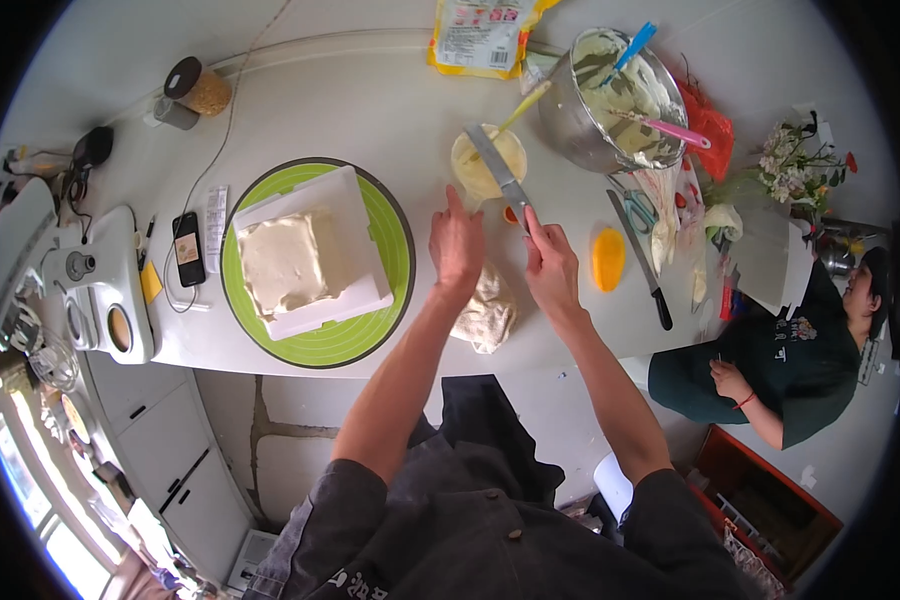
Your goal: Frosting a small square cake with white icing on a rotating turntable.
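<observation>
My right hand (555, 259) grips a metal icing spatula (501, 171), whose blade crosses over a white tub (469, 176) of pale cream. A yellow-green handled utensil (526, 103) leans in that tub. My left hand (457, 251) is empty beside the tub, its index finger extended. Below the hands lies a crumpled cloth (489, 311), partly hidden by my left wrist. To the left, a square cake (281, 262) coated in cream sits off-centre on a white board (356, 277). The board rests on a round green turntable or mat (315, 354) with a dark rim.
A steel bowl (562, 124) with cream, a blue spatula (634, 51) and a pink spatula (675, 133) stands back right. Nearer are a mango piece (607, 259), a long knife (641, 262) and scissors (639, 212). A phone (187, 251) lies left; a person (765, 367) stands right.
</observation>
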A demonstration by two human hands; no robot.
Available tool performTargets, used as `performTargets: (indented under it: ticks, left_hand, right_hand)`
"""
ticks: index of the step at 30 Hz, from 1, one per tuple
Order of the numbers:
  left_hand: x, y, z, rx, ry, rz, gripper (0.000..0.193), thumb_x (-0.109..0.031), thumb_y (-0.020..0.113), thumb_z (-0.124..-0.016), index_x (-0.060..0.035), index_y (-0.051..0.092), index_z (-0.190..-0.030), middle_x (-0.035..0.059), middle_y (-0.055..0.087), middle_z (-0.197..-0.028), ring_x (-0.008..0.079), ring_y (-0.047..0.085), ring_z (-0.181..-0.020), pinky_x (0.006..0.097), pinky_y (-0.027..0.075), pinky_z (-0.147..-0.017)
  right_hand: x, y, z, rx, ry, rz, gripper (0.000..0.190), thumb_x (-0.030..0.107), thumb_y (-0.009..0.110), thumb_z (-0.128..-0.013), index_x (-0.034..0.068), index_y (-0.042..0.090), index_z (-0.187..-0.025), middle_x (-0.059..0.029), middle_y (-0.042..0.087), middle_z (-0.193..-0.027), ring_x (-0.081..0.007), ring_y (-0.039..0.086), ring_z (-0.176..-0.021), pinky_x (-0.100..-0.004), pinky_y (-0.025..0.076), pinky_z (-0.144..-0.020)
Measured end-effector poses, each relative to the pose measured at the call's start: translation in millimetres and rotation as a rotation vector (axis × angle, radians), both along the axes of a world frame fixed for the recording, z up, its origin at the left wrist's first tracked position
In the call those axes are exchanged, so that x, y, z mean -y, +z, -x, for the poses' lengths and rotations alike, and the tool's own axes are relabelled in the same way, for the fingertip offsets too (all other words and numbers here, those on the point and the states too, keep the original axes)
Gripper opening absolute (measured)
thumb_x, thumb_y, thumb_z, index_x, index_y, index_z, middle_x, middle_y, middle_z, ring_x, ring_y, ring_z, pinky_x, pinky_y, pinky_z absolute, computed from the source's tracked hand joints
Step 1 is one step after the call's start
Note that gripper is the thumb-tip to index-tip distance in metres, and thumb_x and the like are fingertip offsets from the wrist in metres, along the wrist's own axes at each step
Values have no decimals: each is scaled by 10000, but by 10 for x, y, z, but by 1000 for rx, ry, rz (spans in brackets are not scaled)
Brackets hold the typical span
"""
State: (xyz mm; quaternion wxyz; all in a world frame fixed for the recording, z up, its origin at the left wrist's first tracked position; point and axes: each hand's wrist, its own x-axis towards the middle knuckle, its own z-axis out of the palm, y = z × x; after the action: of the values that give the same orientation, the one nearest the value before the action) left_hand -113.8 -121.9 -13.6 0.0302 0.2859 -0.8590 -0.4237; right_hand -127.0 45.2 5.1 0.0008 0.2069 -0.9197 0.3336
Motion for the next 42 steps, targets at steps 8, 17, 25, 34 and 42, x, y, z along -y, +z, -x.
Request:
performTargets:
  ticks: [8, 17, 25, 34, 42]
  left_hand:
    - [6, -170, 84, -36, -70, 15, 618, -224, 689, -976, 81, 485, -1473, 261, 702, -902, 419, 672, -900, 512, 521, -840]
    - [-204, -150, -789, -415, 20, 99, 616, -31, 671, -904, 13, 462, -1482, 245, 663, -1158, 436, 603, -1091, 505, 530, -938]
    - [179, 209, -2550, -42, 118, -479, 300, -206, 713, -972, -12, 758, -1195, 216, 756, -1146, 327, 770, -890, 400, 596, -854]
    - [1072, 372, -2709, -469, 734, -1082, 304, -131, 717, -990, 63, 693, -1223, 103, 775, -1062, 136, 699, -928, 310, 556, -815]
    - [1228, 201, -2726, -503, 857, -820, 444, -192, 744, -912, 80, 685, -1259, 226, 784, -993, 282, 760, -881, 412, 563, -799]
  right_hand:
    - [-777, 63, -590, 40, 35, -277, 706, -114, 660, -843, 141, 574, -1496, -113, 576, -901, -303, 627, -820, -420, 546, -732]
    - [-949, 715, -1043, 45, 48, -41, 469, -47, 486, -1013, -22, 567, -1474, -140, 653, -984, -223, 641, -787, -316, 560, -738]
    - [54, 1943, -570, -178, 240, -8, 384, -36, 624, -1014, 12, 658, -1394, -114, 681, -967, -155, 638, -824, -299, 524, -754]
    - [2377, 3224, -849, -742, 1060, -497, 404, -30, 723, -842, 76, 762, -1230, -75, 687, -957, -249, 673, -835, -372, 537, -747]
    - [3250, 3201, -1250, -1225, 1505, -1005, 192, 115, 686, -839, 95, 762, -1014, -55, 631, -835, -219, 655, -806, -372, 522, -689]
